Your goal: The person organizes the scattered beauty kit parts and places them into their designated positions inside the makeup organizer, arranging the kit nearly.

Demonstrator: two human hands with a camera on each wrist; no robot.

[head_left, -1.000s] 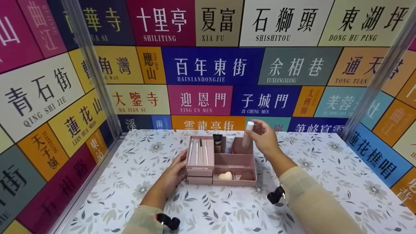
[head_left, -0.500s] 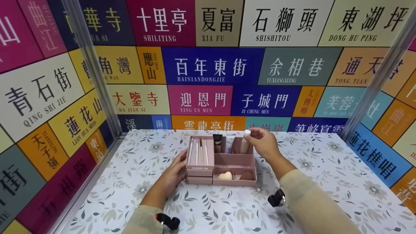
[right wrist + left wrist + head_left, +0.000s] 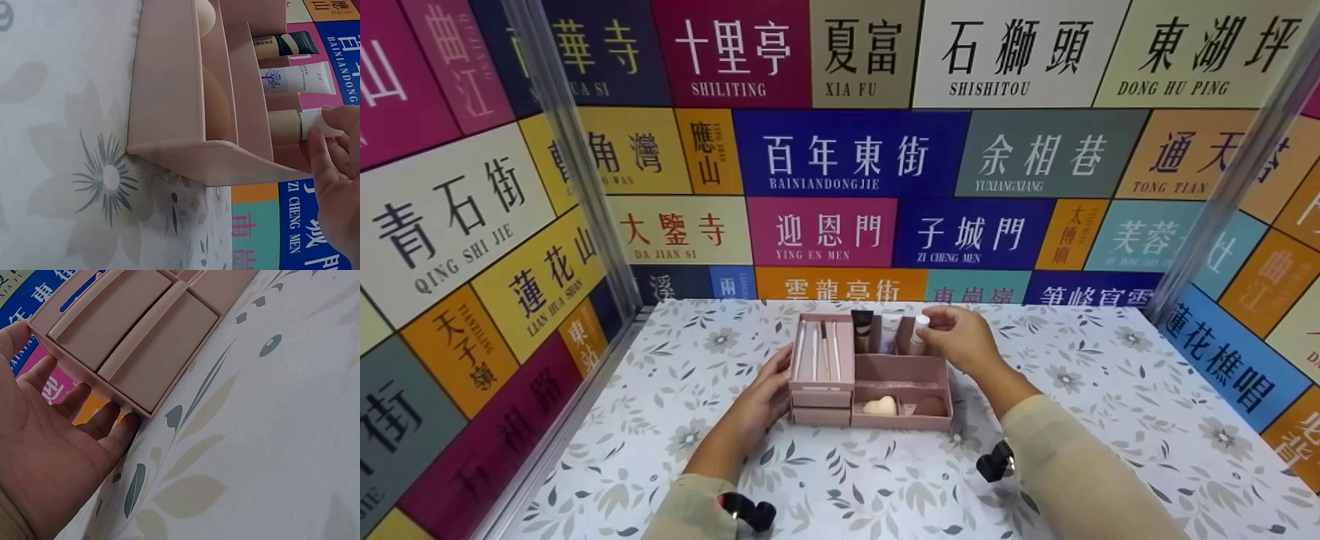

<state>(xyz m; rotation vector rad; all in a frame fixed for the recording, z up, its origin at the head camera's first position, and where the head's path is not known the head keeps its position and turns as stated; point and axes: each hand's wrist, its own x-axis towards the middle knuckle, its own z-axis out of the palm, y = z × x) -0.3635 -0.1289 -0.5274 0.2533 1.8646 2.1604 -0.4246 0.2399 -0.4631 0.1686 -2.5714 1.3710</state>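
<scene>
A pink makeup organizer [image 3: 904, 422] stands on the table. My right hand [image 3: 964, 339] pinches the white cap of a beige foundation bottle [image 3: 284, 127] between thumb and fingers. The bottle is upright in the back right compartment, its base hidden by the compartment wall. Beside it stand a white tube [image 3: 301, 77] and a black-capped tube [image 3: 286, 44]. My left hand [image 3: 53, 439] touches the organizer's left side with spread fingertips, near two shut drawers [image 3: 163, 349].
Slim makeup brushes [image 3: 824, 352] lie in the organizer's top left tray. A cream sponge [image 3: 881, 406] and a brown sponge [image 3: 930, 406] sit in the front compartments. A sign-covered wall [image 3: 840, 150] rises behind the floral tabletop [image 3: 870, 487].
My right hand has lowered the foundation bottle into the back right compartment and shifted slightly left with it, towards the white tube. The left hand has stayed at the organizer's side.
</scene>
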